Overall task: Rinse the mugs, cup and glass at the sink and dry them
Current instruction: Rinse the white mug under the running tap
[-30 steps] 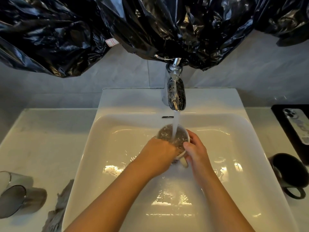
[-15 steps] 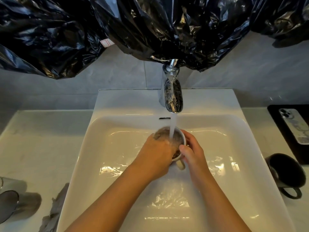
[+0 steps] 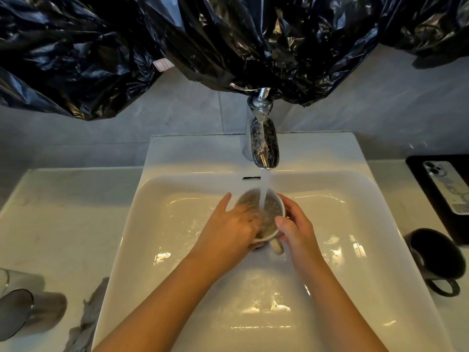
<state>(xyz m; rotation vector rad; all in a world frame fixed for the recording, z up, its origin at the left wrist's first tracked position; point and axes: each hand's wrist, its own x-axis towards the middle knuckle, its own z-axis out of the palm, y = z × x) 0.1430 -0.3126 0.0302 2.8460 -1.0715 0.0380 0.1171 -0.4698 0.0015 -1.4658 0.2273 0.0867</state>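
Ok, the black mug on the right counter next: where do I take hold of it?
By the handle of the black mug, coming from the near side. The mug seems to stand upright, and its open loop points toward you with nothing against it, so fingers could hook straight through.

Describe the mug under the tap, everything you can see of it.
A white mug, ceramic by its look, held mouth-up over the sink basin, handle pointing toward the person. The tap's stream falls into it and water churns inside. The left hand dips its fingers over the rim; the right hand grips the wall beside the handle.
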